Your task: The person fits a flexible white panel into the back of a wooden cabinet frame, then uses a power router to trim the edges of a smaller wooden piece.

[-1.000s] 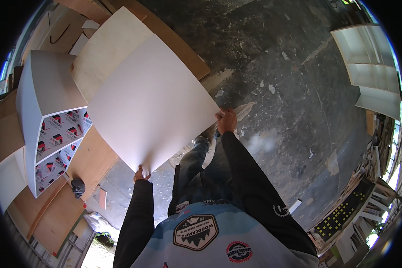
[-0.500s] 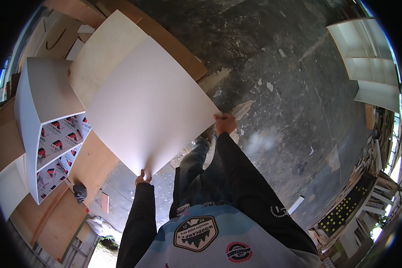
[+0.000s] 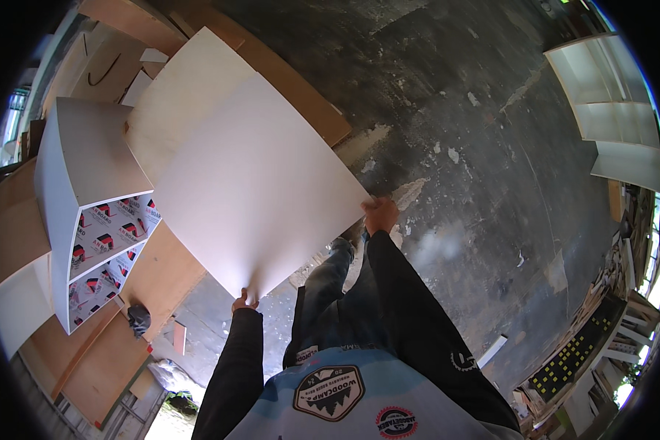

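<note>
A large white panel (image 3: 249, 183) stretches out in front of me, held at its near corners. My left hand (image 3: 245, 299) is closed on the near left corner, thumb on the upper face, the other fingers partly hidden beneath. At the near right corner, my right hand (image 3: 380, 214) grips the edge with its fingers curled. The far part of the panel overlaps a cream-coloured board (image 3: 191, 81). Whether the panel rests on that board or hovers just over it, I cannot tell.
A white cabinet (image 3: 95, 154) with printed lining stands close on the left. Brown board (image 3: 301, 92) lies beyond the panel. White shelving (image 3: 612, 106) stands far right, above stacked timber strips (image 3: 590, 323). A dark bundle (image 3: 138, 320) sits on plywood at lower left. The concrete floor (image 3: 484, 183) is stained.
The whole view has shifted a little, so everything sits slightly farther right and mostly lower. Both hands keep their grip, and the panel hardly moves against the cream board.
</note>
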Demonstrator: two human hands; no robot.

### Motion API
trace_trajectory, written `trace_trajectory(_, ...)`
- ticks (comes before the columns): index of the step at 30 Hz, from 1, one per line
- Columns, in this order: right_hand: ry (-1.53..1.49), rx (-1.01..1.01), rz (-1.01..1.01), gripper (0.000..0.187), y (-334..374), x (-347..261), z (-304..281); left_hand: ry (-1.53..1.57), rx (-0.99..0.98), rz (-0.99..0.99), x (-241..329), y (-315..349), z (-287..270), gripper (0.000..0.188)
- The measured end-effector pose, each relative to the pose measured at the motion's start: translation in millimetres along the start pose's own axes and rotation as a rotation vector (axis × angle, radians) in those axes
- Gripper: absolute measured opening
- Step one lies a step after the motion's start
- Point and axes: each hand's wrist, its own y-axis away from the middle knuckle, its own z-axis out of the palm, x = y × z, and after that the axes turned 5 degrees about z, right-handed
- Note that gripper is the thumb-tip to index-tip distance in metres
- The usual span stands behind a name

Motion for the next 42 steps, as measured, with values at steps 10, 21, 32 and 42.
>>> trace_trajectory(10,0.073,0.06,-0.141,0.035,5,-9,-1,0.164,-0.027,-0.058,-9,-24,-13,0.066)
trace_trajectory(21,0.024,0.044,-0.162,0.034,10,-10,-1,0.137,0.015,-0.04,-8,-24,-19,0.06)
trace_trajectory(32,-0.014,0.048,-0.076,0.031,9,-6,-15,0.136,0.08,-0.065,-11,-7,6,0.056)
trace_trajectory(42,0.243,0.027,-0.053,0.034,9,-22,-2,0.316,0.008,-0.107,-9,-9,-8,0.047)
